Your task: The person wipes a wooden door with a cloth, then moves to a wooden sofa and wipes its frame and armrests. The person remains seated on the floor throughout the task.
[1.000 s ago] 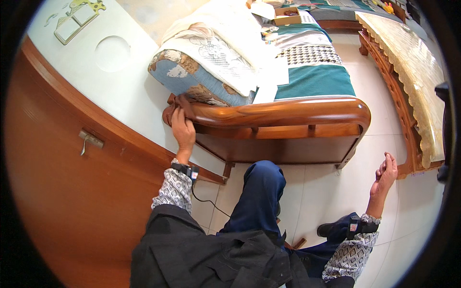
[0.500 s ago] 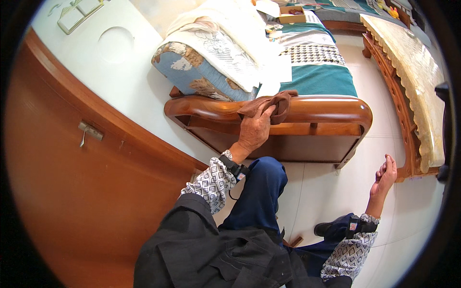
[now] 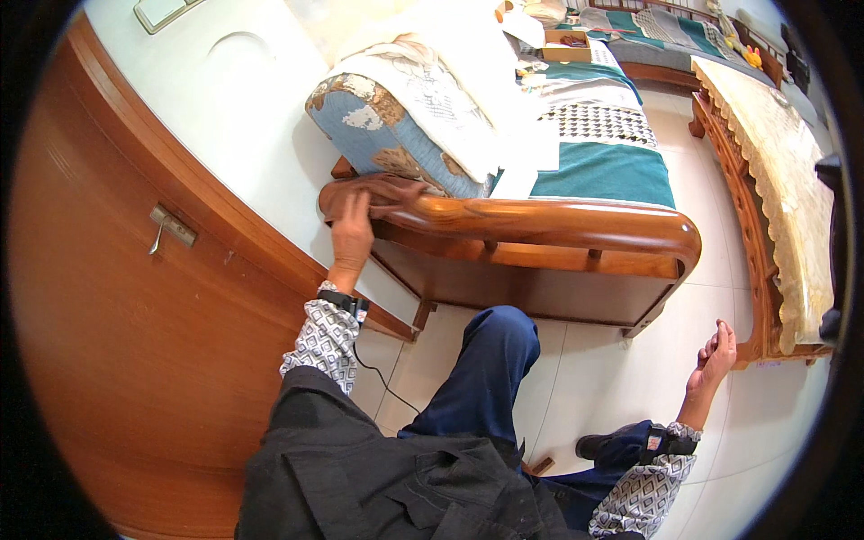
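My left hand (image 3: 352, 236) presses a brown cloth (image 3: 378, 193) onto the left end of a polished wooden armrest (image 3: 540, 219). The cloth lies over the rounded corner and is bunched under and beyond my fingers. Directly behind it stands a worn blue cushion (image 3: 360, 126) with peeling brown and white patches. My right hand (image 3: 715, 360) hangs in the air at the right, with its fingers loosely curled and nothing visible in them. It is nearest to the carved leg of a low wooden table, without touching it.
White cloths (image 3: 423, 90) drape over the blue cushion. A teal and patterned seat cover (image 3: 603, 166) runs behind the armrest, with an open cardboard box (image 3: 567, 47) farther back. At right is a low table (image 3: 765, 144) with a cream cover. A brown door (image 3: 162, 342) stands at left.
My left hand has slid the brown cloth left along the armrest, from near its middle to its left corner. My right hand has dropped slightly in the view and remains beside the low table.
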`<state>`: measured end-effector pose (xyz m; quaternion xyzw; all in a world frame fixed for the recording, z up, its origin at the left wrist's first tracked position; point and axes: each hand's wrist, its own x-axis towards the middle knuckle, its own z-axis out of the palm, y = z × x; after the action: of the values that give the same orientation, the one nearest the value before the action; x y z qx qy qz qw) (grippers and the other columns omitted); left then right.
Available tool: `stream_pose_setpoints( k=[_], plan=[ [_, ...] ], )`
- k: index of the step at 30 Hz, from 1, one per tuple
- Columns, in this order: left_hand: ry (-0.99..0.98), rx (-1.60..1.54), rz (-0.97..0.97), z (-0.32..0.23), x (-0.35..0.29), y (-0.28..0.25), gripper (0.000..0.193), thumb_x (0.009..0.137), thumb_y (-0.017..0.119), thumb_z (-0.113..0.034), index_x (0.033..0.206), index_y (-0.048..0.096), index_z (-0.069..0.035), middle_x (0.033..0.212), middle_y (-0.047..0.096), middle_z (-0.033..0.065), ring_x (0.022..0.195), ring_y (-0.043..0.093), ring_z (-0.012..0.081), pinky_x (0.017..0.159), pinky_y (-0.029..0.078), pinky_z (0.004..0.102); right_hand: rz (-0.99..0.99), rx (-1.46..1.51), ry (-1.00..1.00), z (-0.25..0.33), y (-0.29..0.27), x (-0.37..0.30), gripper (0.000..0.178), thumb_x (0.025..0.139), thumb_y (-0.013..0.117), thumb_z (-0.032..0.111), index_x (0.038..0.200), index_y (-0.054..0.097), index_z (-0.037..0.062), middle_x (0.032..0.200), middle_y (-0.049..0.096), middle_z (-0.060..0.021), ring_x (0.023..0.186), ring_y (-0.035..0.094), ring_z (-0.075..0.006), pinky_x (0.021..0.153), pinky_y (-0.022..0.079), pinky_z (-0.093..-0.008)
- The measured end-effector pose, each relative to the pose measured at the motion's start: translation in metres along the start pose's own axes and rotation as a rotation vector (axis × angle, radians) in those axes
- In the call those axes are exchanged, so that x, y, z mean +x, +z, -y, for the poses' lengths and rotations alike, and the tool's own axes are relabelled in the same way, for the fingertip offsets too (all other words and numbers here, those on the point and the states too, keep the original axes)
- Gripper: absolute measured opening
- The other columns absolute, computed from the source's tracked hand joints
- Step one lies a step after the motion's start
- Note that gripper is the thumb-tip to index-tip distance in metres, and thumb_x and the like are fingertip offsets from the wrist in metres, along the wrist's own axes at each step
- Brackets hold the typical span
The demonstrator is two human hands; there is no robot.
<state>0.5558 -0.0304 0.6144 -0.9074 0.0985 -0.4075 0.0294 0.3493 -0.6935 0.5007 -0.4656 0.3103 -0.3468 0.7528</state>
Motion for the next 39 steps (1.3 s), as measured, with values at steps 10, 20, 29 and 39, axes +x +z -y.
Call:
stream_pose_setpoints(
  k=[10,20,29,39],
  plan=[
    [-0.008,-0.110,-0.074,0.102,0.073,0.034,0.038,0.088,0.051,0.000,0.122,0.066,0.003,0.124,0.067,0.0225,0.117,0.062,0.0403,0.101,0.049,0.0462,0.061,-0.060,0.024,-0.016,0.015,0.002,0.012,0.103,0.063,0.018,0.108,0.067,0.0084,0.068,0.044,0.0091,0.053,0.034,0.0013,0.043,0.027,-0.0165],
    [-0.382,-0.523,0.351,0.137,0.134,0.075,0.012,0.084,0.060,-0.003,0.083,0.072,-0.003,0.081,0.071,0.0166,0.075,0.071,0.0329,0.067,0.055,0.0419,0.090,-0.186,0.009,-0.038,0.024,0.008,0.010,0.103,0.063,0.019,0.106,0.068,0.0103,0.066,0.041,0.0103,0.050,0.031,0.0011,0.042,0.023,-0.0181],
    [-0.073,-0.250,0.044,0.108,0.065,0.015,0.037,0.087,0.051,0.004,0.121,0.066,0.001,0.123,0.068,0.0219,0.117,0.061,0.0419,0.102,0.049,0.0457,0.112,-0.196,-0.019,-0.035,0.022,0.004,0.010,0.103,0.064,0.020,0.105,0.068,0.0109,0.068,0.042,0.0105,0.052,0.031,0.0016,0.043,0.024,-0.0177],
    [0.047,-0.395,-0.025,-0.051,0.009,-0.008,0.039,0.086,0.063,0.000,0.125,0.065,0.001,0.138,0.062,0.0187,0.127,0.059,0.0401,0.104,0.051,0.0449,0.159,-0.177,0.011,-0.023,0.036,-0.012,0.010,0.103,0.063,0.016,0.107,0.068,0.0082,0.067,0.041,0.0125,0.053,0.031,0.0015,0.045,0.023,-0.0181]
  ],
)
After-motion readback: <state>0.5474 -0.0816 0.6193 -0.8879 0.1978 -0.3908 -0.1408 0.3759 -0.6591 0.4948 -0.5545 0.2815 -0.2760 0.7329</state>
